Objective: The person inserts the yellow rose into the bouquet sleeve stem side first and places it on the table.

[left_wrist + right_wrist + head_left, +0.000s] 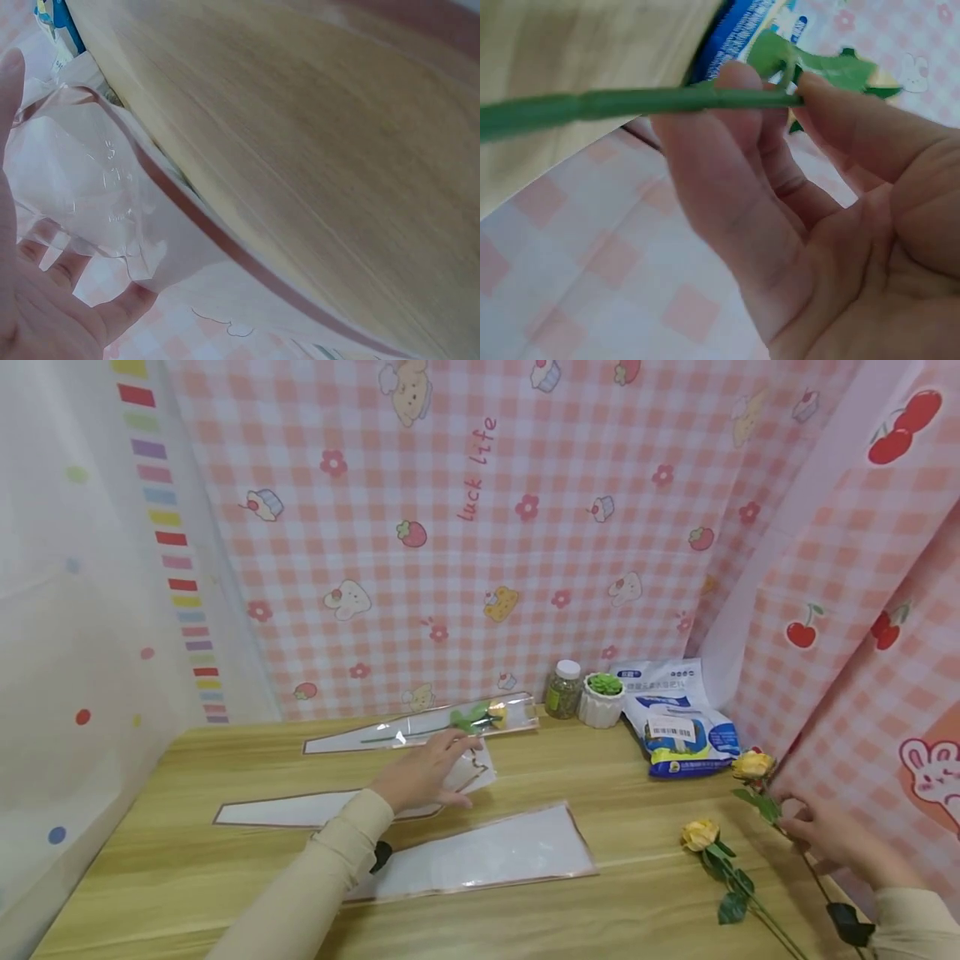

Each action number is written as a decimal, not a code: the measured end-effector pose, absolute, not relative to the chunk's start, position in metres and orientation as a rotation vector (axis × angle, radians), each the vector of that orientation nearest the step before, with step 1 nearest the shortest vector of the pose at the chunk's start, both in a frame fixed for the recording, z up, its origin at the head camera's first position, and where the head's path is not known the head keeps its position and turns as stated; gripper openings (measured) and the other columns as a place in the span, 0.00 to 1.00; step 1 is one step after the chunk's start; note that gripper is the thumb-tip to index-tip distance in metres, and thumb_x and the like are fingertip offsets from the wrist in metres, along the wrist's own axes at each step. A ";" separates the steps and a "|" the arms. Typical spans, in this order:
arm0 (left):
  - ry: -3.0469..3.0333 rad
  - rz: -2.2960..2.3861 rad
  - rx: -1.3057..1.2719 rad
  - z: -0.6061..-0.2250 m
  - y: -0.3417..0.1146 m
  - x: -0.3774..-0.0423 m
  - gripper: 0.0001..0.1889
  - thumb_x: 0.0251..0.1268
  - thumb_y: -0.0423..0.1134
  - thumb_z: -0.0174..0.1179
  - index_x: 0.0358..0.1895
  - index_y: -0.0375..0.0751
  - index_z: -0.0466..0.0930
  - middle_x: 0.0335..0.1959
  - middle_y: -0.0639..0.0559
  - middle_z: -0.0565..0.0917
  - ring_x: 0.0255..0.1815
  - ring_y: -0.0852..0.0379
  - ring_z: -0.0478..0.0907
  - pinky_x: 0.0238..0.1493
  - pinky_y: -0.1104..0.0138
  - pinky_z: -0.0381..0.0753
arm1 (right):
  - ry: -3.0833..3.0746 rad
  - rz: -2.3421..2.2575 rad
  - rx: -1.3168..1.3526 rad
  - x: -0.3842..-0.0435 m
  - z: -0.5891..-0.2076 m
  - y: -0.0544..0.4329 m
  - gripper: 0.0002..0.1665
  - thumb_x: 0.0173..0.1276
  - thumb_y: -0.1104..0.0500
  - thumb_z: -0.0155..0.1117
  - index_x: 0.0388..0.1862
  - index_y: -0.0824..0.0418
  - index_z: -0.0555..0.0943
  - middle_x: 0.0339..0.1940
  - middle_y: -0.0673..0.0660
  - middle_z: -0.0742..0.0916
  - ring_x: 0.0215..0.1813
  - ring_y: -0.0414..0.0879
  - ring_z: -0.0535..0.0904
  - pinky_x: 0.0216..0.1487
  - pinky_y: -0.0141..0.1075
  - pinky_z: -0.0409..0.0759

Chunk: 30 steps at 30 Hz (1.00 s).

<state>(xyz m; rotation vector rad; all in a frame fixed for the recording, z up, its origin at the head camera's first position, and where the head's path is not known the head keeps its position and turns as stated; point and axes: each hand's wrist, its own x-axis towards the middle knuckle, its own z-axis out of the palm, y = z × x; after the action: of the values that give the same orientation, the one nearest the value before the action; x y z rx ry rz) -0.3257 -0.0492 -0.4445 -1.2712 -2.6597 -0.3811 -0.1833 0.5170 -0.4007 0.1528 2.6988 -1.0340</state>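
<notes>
My left hand (423, 774) is at the wide end of a clear, tapered flower sleeve (292, 810) with a brown border. In the left wrist view the fingers curl behind the bent plastic film (82, 172), with the thumb on its other side. At the right, my right hand (836, 839) pinches the green stem (645, 101) of a yellow artificial rose (753, 766) between thumb and fingers. Beside it, a second yellow rose (701, 835) lies on the table, its lower stem running out of the frame.
Nearer the front lies another sleeve (495, 856), partly behind the left arm. Farther back, a sleeve (420, 725) contains a yellow rose. Along the back of the wooden table (600, 810) stand a lidded jar (563, 692), a potted succulent (602, 700) and a blue-and-white bag (678, 735).
</notes>
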 end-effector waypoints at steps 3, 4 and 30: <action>-2.657 -0.398 -1.275 -0.444 -0.049 -0.325 0.48 0.54 0.60 0.73 0.76 0.48 0.62 0.71 0.39 0.67 0.66 0.43 0.73 0.58 0.56 0.82 | 2.773 -1.010 0.110 -0.187 -0.397 0.513 0.22 0.82 0.63 0.47 0.67 0.73 0.58 0.32 0.58 0.82 0.34 0.52 0.80 0.25 0.45 0.83; -2.660 -0.402 -1.273 -0.444 -0.049 -0.325 0.48 0.54 0.60 0.73 0.76 0.48 0.62 0.71 0.39 0.67 0.66 0.43 0.73 0.58 0.56 0.82 | 2.790 -1.005 0.102 -0.189 -0.396 0.512 0.23 0.82 0.62 0.46 0.68 0.73 0.57 0.31 0.58 0.81 0.33 0.52 0.80 0.24 0.45 0.83; -2.654 -0.420 -1.267 -0.447 -0.051 -0.327 0.49 0.53 0.59 0.74 0.76 0.47 0.61 0.70 0.38 0.68 0.66 0.41 0.73 0.61 0.54 0.80 | 3.468 -1.071 0.149 -0.211 -0.379 0.490 0.28 0.82 0.60 0.43 0.73 0.73 0.55 0.40 0.73 0.79 0.25 0.32 0.76 0.19 0.31 0.81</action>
<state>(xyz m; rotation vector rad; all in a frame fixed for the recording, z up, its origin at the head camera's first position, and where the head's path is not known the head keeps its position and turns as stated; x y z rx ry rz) -0.3272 -0.0511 -0.4471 -1.2673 -2.6542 -0.4200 -0.2112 0.4904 -0.3789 0.1489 3.4678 -1.0706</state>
